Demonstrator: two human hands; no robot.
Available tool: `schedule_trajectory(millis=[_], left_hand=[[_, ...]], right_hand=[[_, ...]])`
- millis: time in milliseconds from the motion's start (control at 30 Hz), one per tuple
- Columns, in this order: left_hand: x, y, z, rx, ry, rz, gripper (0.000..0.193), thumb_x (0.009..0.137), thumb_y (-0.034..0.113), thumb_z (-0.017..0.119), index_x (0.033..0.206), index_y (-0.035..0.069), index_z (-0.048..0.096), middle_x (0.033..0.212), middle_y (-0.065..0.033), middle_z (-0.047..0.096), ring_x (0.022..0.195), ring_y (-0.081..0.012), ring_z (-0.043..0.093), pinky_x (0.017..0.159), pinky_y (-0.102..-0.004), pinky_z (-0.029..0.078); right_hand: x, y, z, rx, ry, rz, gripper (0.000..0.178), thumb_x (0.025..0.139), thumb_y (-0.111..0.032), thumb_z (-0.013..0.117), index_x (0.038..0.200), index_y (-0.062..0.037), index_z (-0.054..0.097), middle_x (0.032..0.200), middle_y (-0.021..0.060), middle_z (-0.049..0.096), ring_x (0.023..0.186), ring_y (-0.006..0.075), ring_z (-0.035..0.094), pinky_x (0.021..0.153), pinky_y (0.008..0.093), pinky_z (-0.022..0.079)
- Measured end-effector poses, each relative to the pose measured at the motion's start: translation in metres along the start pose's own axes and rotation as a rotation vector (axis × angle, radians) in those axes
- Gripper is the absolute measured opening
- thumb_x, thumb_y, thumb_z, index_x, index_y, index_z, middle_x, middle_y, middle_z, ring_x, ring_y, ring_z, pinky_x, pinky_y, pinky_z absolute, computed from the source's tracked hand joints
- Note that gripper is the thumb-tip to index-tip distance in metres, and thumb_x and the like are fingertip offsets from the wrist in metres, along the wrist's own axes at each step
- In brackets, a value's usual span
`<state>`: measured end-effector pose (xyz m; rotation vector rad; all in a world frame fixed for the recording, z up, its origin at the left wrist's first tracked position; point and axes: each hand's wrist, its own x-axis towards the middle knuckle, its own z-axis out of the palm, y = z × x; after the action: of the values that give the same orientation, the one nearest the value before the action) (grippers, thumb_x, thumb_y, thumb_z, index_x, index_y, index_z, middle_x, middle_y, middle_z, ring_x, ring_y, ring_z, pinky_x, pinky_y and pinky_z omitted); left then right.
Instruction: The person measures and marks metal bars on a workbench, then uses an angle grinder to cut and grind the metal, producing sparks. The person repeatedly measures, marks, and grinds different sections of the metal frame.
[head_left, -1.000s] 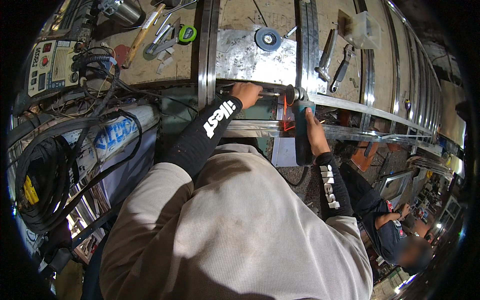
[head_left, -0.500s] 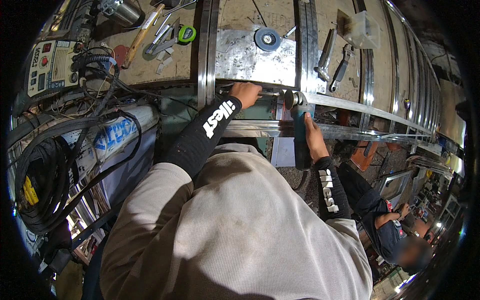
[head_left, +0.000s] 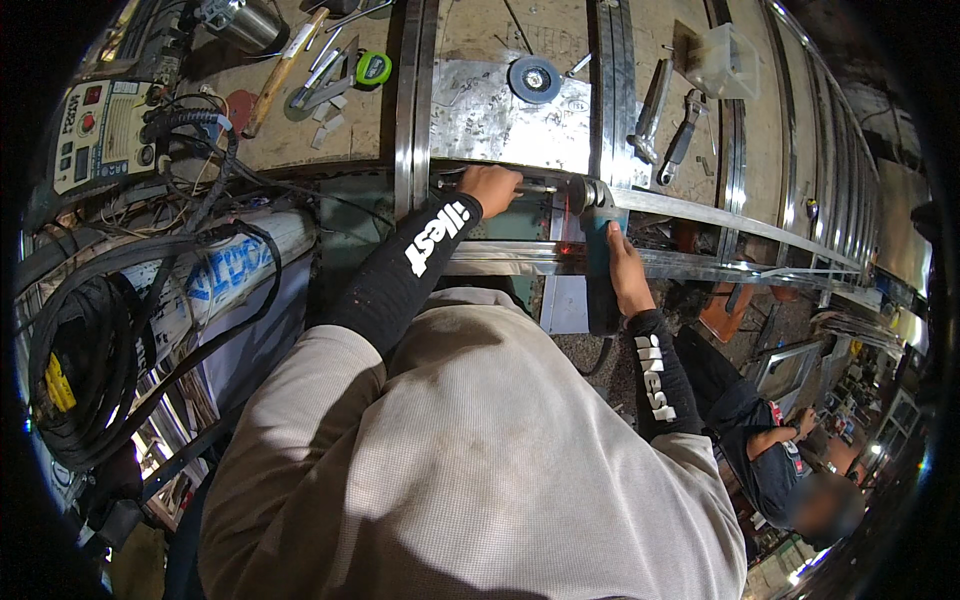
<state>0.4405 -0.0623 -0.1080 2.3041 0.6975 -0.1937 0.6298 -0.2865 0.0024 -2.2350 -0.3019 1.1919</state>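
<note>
My right hand [head_left: 629, 272] is wrapped round the teal and black body of an angle grinder [head_left: 602, 295]. The grinder's disc end lies against or very near the tip of a thin metal rod [head_left: 538, 188]; exact contact cannot be made out. My left hand [head_left: 488, 190] is closed round that rod, left of the disc. A faint red glow shows just below the disc. Beneath both hands runs a shiny metal tube [head_left: 520, 257], part of a frame.
On the bench lie a loose grinding disc [head_left: 535, 79], a hammer [head_left: 290, 70], a green tape measure [head_left: 373, 69], an adjustable wrench [head_left: 684, 135] and a clear plastic box [head_left: 727, 62]. A welding machine [head_left: 103, 135] and coiled cables [head_left: 85, 360] stand left. Another person [head_left: 770, 440] is at right.
The grinder's head has shifted very slightly, and a red glow now shows below the disc. My left hand keeps its hold on the rod almost unmoved.
</note>
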Motion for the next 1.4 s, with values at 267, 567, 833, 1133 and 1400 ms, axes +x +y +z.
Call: schedule_trajectory(millis=[267,567,833,1133,1400], left_hand=[[0.001,-0.001,0.001,0.012,0.003,0.008,0.025,0.093,0.030,0.071,0.107,0.011,0.073,0.098,-0.0165,0.075,0.098,-0.0357,0.072,0.085,-0.0501,0.054],[0.000,0.000,0.001,0.019,0.010,0.014,0.022,0.094,0.030,0.070,0.103,0.010,0.073,0.096,-0.0164,0.075,0.097,-0.0359,0.072,0.085,-0.0506,0.054],[0.000,-0.003,0.004,0.005,0.027,0.024,0.023,0.093,0.032,0.070,0.102,0.010,0.073,0.095,-0.0167,0.075,0.096,-0.0362,0.072,0.084,-0.0505,0.054],[0.001,-0.002,0.003,0.015,0.010,0.014,0.023,0.094,0.031,0.069,0.105,0.012,0.074,0.096,-0.0170,0.075,0.096,-0.0364,0.072,0.084,-0.0505,0.055],[0.003,-0.006,0.009,-0.011,0.054,0.045,0.023,0.093,0.031,0.069,0.102,0.010,0.073,0.095,-0.0166,0.075,0.096,-0.0362,0.072,0.084,-0.0503,0.054]], right_hand=[[-0.019,0.000,0.002,0.007,0.011,-0.004,0.086,0.103,-0.066,0.049,0.126,0.0161,0.061,0.107,0.0093,0.063,0.099,0.0188,0.053,0.096,0.0292,0.043],[0.011,0.000,0.003,-0.019,0.041,-0.075,0.088,0.101,-0.069,0.049,0.119,0.0164,0.063,0.095,0.0091,0.060,0.089,0.0198,0.049,0.086,0.0322,0.044],[0.006,-0.002,0.007,0.009,0.062,-0.080,0.084,0.102,-0.068,0.050,0.114,0.0137,0.065,0.094,0.0067,0.060,0.089,0.0181,0.048,0.086,0.0308,0.044],[-0.019,0.008,0.004,0.018,0.028,-0.045,0.083,0.102,-0.067,0.050,0.117,0.0138,0.065,0.101,0.0077,0.062,0.094,0.0172,0.051,0.091,0.0289,0.044],[-0.024,0.002,0.004,-0.016,0.018,-0.021,0.091,0.102,-0.070,0.048,0.126,0.0168,0.061,0.112,0.0149,0.065,0.105,0.0221,0.056,0.100,0.0312,0.043]])
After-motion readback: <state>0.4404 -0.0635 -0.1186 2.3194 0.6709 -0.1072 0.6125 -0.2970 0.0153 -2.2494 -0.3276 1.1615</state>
